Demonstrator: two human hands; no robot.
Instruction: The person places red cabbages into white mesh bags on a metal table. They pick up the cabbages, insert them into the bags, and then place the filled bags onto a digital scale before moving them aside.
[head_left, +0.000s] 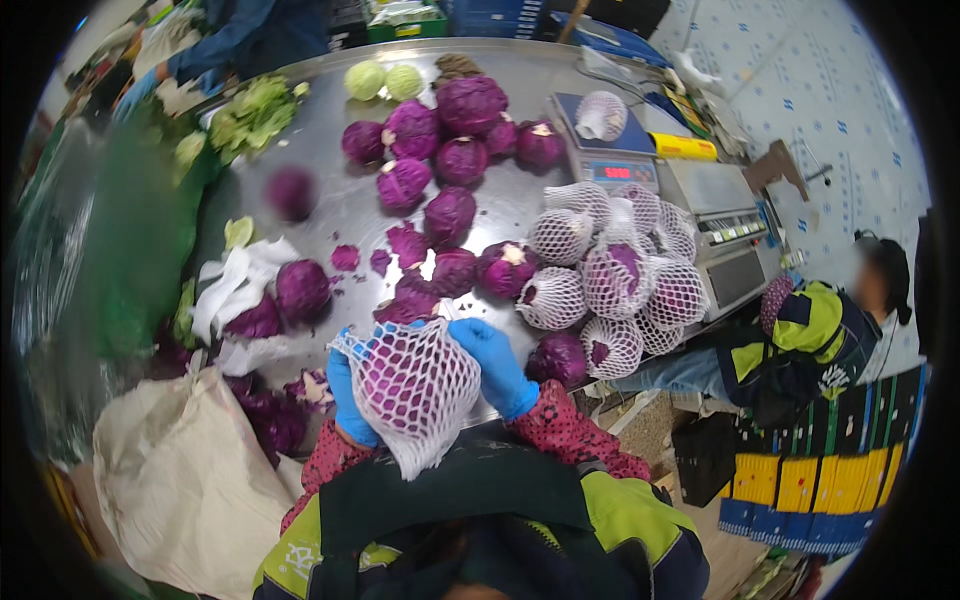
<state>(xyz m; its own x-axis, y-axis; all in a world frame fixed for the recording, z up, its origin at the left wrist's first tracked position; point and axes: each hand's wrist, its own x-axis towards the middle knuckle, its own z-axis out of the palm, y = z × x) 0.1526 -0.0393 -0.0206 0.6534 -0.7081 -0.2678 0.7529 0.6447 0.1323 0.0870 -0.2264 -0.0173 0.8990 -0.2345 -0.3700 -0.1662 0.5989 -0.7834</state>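
Note:
Between my hands is a red cabbage (409, 379) inside a white foam net sleeve (450, 390), whose narrow end hangs toward my apron. My left hand (346, 397), in a blue glove, supports it from the left, its fingers partly hidden behind the net. With the other blue glove, my right hand (496, 367) grips the sleeve's upper right edge. Just beyond lie loose purple leaves (409, 296) and a bare red cabbage (508, 268). To the right, several netted cabbages (616, 281) are heaped together, with an unwrapped cabbage (559, 358) beside my right hand.
Bare red cabbages (463, 161) and two pale green cabbages (365, 80) sit farther back on the metal table (330, 172). A scale (619, 172) bears one netted cabbage (602, 115). A woven sack (187, 465) stands left. Other people are at the far left (255, 37) and right (817, 330).

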